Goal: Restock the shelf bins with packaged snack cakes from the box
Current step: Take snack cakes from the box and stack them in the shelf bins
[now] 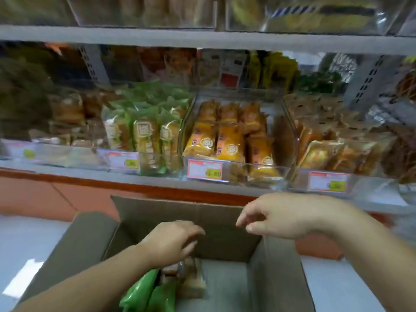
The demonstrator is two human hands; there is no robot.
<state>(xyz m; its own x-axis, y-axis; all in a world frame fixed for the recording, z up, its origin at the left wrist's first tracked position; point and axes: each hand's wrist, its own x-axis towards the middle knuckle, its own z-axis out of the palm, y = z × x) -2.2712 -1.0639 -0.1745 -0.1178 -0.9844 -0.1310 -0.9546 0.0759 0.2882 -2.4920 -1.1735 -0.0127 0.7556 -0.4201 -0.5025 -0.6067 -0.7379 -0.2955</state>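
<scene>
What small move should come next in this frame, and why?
Probably the left hand closes on one of the green-wrapped cakes in the box: it reaches down just over them, grip not yet clear, while the right hand hangs empty.

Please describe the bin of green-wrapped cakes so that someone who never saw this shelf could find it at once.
Look at the lower shelf above the open cardboard box. In its row of clear bins, take the green-packet bin directly left of the orange-packet bin. Only its packets are green; the neighbours hold orange or brown ones.
</scene>
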